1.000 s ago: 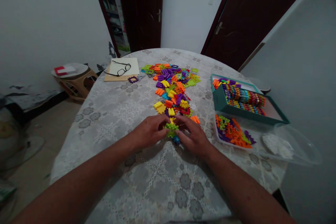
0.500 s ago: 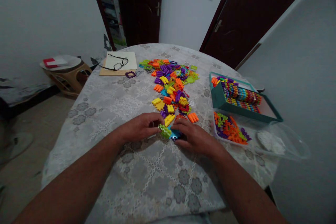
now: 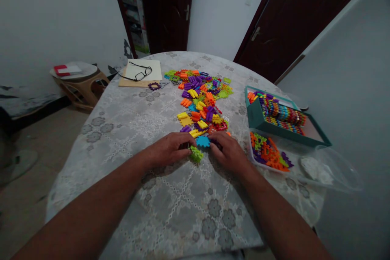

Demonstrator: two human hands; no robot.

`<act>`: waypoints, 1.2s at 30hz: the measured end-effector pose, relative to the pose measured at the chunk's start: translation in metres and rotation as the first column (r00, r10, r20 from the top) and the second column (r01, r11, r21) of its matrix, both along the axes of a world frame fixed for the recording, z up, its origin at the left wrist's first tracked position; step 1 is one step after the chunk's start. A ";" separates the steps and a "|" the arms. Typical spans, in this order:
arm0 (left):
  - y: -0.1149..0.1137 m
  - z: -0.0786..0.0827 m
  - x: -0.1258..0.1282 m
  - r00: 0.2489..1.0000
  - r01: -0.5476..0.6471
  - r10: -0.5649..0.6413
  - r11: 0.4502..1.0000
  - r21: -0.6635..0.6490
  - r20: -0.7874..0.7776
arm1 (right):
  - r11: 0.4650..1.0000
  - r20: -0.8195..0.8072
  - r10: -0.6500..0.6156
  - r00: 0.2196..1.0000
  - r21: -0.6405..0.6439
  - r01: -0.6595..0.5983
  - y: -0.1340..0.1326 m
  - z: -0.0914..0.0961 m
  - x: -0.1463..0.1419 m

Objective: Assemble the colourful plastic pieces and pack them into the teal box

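My left hand (image 3: 171, 149) is closed, with thumb and fingertips pinching a lime-green toothed building piece (image 3: 196, 155) just above the tablecloth. Opposite it, my right hand (image 3: 228, 152) grips the edge of a flat blue toothed building piece (image 3: 202, 142). The blue piece lies slightly beyond the green one; whether they touch or interlock I cannot tell. Close behind my fingers begins a long pile of loose pieces (image 3: 195, 93) in purple, orange, yellow, green and red. Yellow tube-shaped pieces (image 3: 196, 133) are nearest the hands.
On the right stand a teal box (image 3: 255, 114) of stacked colourful pieces and a clear plastic tub (image 3: 251, 155) of orange, green and purple ones. Beside them lies a transparent lid or bag (image 3: 341, 170). Glasses (image 3: 140, 76) rest on paper at the far left, near a purple ring piece (image 3: 154, 86).
The green piece has come a little nearer and to the right, while the blue piece has moved away from me and shows more of its flat face. The head view has shifted slightly.
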State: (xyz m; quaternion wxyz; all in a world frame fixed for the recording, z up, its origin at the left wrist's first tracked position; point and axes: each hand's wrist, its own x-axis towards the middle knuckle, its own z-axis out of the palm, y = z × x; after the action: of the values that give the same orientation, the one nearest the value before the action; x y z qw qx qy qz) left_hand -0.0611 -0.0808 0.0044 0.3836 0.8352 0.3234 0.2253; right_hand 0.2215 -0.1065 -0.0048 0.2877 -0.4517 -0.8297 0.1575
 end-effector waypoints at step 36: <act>0.001 -0.012 0.006 0.999 -0.026 0.018 0.977 0.214 0.038 | 0.998 -0.029 0.043 0.999 -0.034 -0.044 -0.019 0.007 -0.033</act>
State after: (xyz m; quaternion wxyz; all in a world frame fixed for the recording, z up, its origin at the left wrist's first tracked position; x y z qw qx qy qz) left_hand -0.0554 -0.0802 -0.0072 0.2945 0.8639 0.2993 0.2780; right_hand 0.1881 -0.1258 0.0026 0.2879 -0.4361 -0.8324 0.1844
